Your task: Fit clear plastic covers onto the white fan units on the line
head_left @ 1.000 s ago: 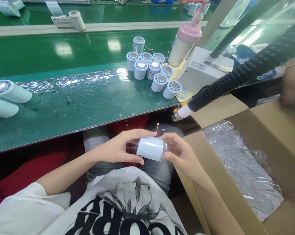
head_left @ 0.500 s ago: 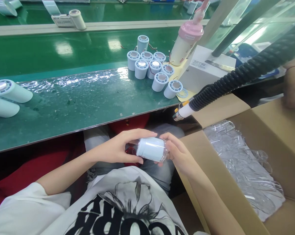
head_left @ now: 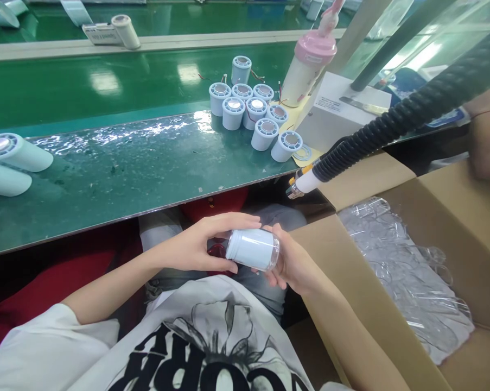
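Note:
Over my lap I hold a pale blue cylinder (head_left: 250, 248) inside a clear plastic cup, tilted nearly on its side. My left hand (head_left: 212, 241) curves round its left end, thumb below and fingers above. My right hand (head_left: 291, 260) is at the clear, rounded right end, its palm against the cup and its fingers bent underneath, partly hidden. Similar pale blue cylinders (head_left: 233, 113) with silver discs in their tops and thin wires stand in a group on the green bench.
More cylinders (head_left: 20, 152) lie at the bench's left. A pink-topped bottle (head_left: 310, 62) stands by a white box (head_left: 328, 117). A black corrugated hose (head_left: 362, 138) slants down with its nozzle near the bench edge. Right of me, a carton (head_left: 330, 255) holds clear plastic cups (head_left: 403, 277).
My right hand has shifted from gripping the cup's end with its fingertips to lying behind and under it, so the clear end shows more. My left hand has barely moved.

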Available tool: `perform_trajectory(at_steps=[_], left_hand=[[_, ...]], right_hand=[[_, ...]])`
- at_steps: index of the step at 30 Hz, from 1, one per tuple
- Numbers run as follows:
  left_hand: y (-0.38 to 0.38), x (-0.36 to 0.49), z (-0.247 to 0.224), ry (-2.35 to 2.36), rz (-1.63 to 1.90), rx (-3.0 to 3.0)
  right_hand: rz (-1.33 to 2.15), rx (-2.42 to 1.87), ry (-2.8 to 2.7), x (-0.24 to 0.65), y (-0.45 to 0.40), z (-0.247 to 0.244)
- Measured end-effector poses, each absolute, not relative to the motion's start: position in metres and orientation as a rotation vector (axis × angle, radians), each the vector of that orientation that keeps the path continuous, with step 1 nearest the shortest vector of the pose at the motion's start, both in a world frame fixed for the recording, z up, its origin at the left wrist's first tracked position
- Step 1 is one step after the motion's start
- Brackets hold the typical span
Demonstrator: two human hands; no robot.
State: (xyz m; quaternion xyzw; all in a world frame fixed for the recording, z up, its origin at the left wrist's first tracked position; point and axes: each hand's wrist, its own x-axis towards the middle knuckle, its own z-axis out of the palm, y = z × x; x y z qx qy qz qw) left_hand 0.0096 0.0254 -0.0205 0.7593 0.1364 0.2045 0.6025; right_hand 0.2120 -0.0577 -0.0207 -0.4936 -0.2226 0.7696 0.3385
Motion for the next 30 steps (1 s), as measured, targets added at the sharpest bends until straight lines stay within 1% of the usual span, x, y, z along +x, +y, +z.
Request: perform_trajectory(at_steps=[6, 10, 12, 14, 17, 19, 20, 22, 27, 30], left_hand=[[0.023, 0.01, -0.022, 0.33, 0.494, 1.741], [0.019, 0.011, -0.018, 0.411, 0.445, 1.659], [0.017, 0.012, -0.014, 0.471, 0.417, 1.606], [0.017, 0.012, -0.011, 0.526, 0.382, 1.534], [0.017, 0.012, -0.009, 0.555, 0.341, 1.408], [0.017, 0.012, -0.011, 0.556, 0.318, 1.328], [0.017, 0.012, -0.011, 0.555, 0.305, 1.302], [0.018, 0.012, -0.013, 0.543, 0.288, 1.307], [0.023, 0.011, -0.011, 0.444, 0.313, 1.452], [0.023, 0.01, -0.012, 0.439, 0.265, 1.372]], right_hand=[[2.159, -1.241, -0.477, 0.211, -0.055, -0.015], [2.167, -1.252, -0.622, 0.212, -0.058, -0.022], [1.945, -1.326, -0.81, 0.213, -0.063, -0.029], [1.528, -1.344, -1.063, 0.215, -0.069, -0.035], [0.937, -1.194, -1.522, 0.223, -0.075, -0.039], [0.691, -1.104, -1.79, 0.228, -0.076, -0.04], [0.629, -1.098, -1.87, 0.229, -0.076, -0.039], [0.677, -1.134, -1.873, 0.23, -0.077, -0.038], [1.216, -1.188, -1.398, 0.229, -0.078, -0.032], [1.235, -1.234, -1.384, 0.232, -0.077, -0.028]])
